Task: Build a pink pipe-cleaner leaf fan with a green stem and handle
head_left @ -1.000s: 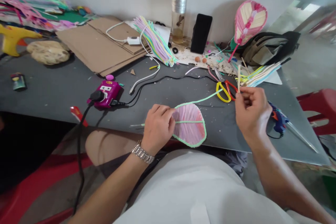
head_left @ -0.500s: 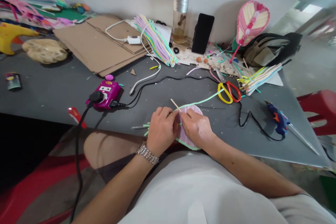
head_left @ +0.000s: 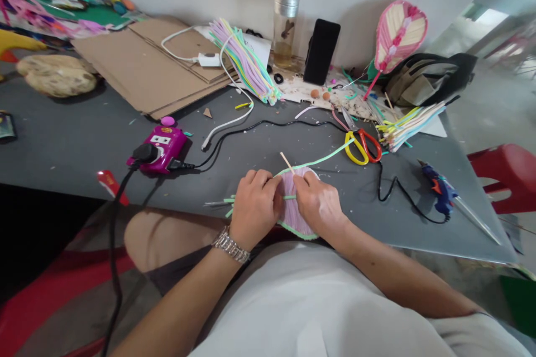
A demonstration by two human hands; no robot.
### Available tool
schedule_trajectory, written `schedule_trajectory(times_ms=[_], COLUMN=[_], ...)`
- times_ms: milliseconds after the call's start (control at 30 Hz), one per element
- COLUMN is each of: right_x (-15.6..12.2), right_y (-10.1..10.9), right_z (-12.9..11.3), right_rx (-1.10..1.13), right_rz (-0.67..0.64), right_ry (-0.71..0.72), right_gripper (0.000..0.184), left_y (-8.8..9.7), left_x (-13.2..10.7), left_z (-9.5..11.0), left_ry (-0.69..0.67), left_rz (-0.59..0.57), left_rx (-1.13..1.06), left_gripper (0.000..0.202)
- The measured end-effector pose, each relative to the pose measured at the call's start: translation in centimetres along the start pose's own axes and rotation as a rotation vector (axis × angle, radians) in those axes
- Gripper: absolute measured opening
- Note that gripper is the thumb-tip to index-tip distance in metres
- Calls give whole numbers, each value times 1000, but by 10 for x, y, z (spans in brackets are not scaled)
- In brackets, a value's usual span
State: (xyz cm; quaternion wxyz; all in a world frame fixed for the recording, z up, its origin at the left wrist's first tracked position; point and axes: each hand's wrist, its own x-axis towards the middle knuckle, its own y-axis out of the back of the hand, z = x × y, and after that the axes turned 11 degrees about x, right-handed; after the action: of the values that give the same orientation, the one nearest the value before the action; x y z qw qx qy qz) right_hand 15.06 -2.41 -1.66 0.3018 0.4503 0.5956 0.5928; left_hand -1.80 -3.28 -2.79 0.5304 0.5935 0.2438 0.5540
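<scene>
At the front edge of the table lies a small fan (head_left: 293, 215) of lilac pipe cleaners with a mint-green rim. My left hand (head_left: 256, 203) is closed on the fan's left side, where green ends and thin wire stick out. A pale thin wooden stick (head_left: 287, 162) is pinched in my right hand (head_left: 320, 201), which rests over the fan's right part. From the fan's upper edge a loose mint-green pipe cleaner (head_left: 326, 158) runs right towards the scissors (head_left: 362, 146) with yellow and red handles. My fingers hide part of the fan.
A purple power socket (head_left: 161, 148) with a black plug stands left. On the right lies a blue glue gun (head_left: 438, 187) with its cord. Behind are cardboard sheets (head_left: 138, 61), pipe cleaner bundles (head_left: 247, 64), a bottle (head_left: 286, 28), a phone (head_left: 321, 51) and a pink-edged fan (head_left: 400, 33).
My right hand has shifted slightly right along the fan with the stick, uncovering more of the lilac middle and a green strip. The left hand keeps its hold. The view has turned slightly.
</scene>
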Motion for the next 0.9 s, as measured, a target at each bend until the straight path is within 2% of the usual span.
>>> schedule_trajectory(times_ms=[267,533,800,900], right_x=[2,1,-2,0], right_y=[7,2,8,9], right_z=[10,-1,4,3], right_rx=[-53,8,-60,-60], right_rz=[-85,-77,-98,-103], right_ry=[-156,-21,-146,-139], right_gripper=[22,24,19,20], left_y=[-1,-2,-3,-3], left_x=[-1,0,0,0], left_z=[-1,-2,-2,-2], left_ry=[-9,-10,-10,-10], left_rz=[-14,13,11,8], left_rx=[3,-10,-11,-11], left_gripper=[26,25,25,25])
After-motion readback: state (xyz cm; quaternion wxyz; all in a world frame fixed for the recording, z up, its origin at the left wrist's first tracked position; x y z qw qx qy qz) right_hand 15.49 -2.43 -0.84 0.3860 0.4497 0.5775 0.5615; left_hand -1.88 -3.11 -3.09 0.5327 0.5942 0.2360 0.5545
